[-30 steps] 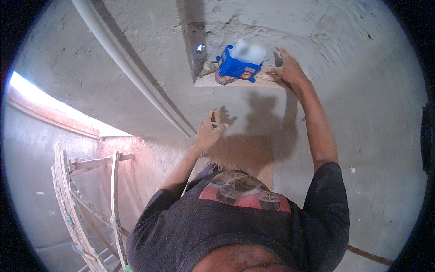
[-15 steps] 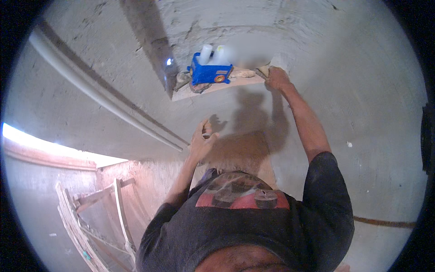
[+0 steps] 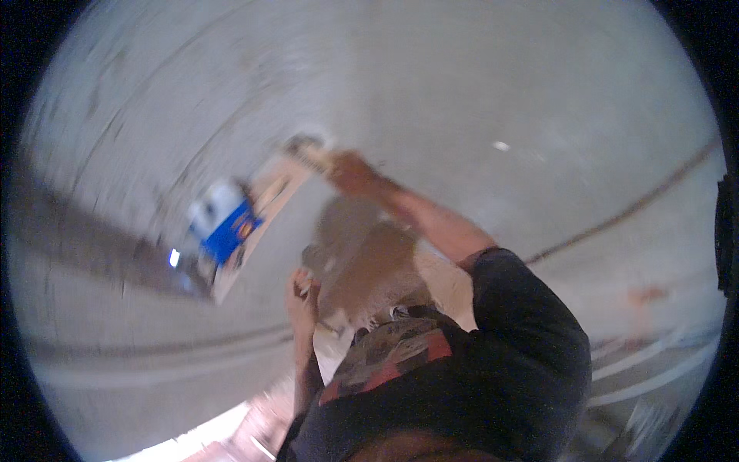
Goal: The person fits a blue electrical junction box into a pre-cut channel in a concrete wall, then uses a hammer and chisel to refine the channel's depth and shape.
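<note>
My right hand (image 3: 356, 175) is closed around a pale hand tool (image 3: 317, 158) with a dark end. Motion blur hides its exact kind, though it looks like a brush. The tool is at the upper end of a narrow ledge (image 3: 291, 183) in the grey wall. Lower on that ledge sits a blue plastic box (image 3: 229, 237) with an orange-brown round fitting in its side and white cylindrical pieces (image 3: 223, 202) on top. My left hand (image 3: 303, 299) is apart from the wall, below the box, fingers curled around something too blurred to make out.
A smeared white pipe (image 3: 169, 366) runs along the lower left, above a bright opening (image 3: 181, 445). A brown line (image 3: 616, 223) crosses the wall at right. Pale bars (image 3: 654, 362) show at lower right. My shadow (image 3: 354, 254) falls on the wall.
The whole view has swung round, so the box and ledge now appear tilted and farther left. My right hand stays by the ledge's end; my left fingers look more curled.
</note>
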Motion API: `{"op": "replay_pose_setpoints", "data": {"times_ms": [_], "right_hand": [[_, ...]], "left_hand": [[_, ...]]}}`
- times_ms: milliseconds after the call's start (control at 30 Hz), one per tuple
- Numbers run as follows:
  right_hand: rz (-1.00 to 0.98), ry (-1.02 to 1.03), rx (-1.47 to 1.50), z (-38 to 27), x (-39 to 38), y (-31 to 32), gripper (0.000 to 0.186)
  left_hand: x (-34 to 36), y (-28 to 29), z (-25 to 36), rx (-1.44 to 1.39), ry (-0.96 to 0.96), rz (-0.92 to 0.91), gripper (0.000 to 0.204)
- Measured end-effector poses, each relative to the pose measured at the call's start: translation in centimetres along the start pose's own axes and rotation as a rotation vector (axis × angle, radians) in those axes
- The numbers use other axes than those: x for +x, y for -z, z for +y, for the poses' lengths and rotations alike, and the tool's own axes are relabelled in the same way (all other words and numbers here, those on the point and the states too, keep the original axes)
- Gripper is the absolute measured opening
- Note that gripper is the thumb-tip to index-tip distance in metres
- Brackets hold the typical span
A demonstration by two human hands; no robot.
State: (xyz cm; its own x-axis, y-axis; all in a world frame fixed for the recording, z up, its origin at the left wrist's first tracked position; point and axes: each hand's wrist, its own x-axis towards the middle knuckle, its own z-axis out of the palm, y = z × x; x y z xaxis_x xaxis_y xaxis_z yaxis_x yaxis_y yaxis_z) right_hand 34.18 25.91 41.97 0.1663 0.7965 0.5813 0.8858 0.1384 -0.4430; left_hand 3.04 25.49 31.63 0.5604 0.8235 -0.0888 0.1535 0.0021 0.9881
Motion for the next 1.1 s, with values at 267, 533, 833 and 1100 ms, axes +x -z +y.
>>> {"op": "replay_pose_setpoints", "data": {"times_ms": [267, 533, 833, 1100], "right_hand": [[0.087, -0.606, 0.076, -4.9, -17.8, 5.5, 0.029], [0.57, -0.92, 0.397, -9.7, -30.1, 11.0, 0.036], [0.932, -1.34, 0.114, -13.7, -46.3, 23.4, 0.033], [1.367, -1.477, 0.275, -22.2, -55.7, 24.8, 0.022]], "left_hand": [[1.0, -11.5, 6.7, -0.187, 0.039, -0.379, 0.045], [-1.9, -25.2, 2.4, -0.258, 0.341, -0.868, 0.036], [-10.3, -39.4, 2.8, -0.192, 0.387, -1.155, 0.026], [-21.1, -51.5, 7.4, -0.131, 0.439, -1.464, 0.024]]}}
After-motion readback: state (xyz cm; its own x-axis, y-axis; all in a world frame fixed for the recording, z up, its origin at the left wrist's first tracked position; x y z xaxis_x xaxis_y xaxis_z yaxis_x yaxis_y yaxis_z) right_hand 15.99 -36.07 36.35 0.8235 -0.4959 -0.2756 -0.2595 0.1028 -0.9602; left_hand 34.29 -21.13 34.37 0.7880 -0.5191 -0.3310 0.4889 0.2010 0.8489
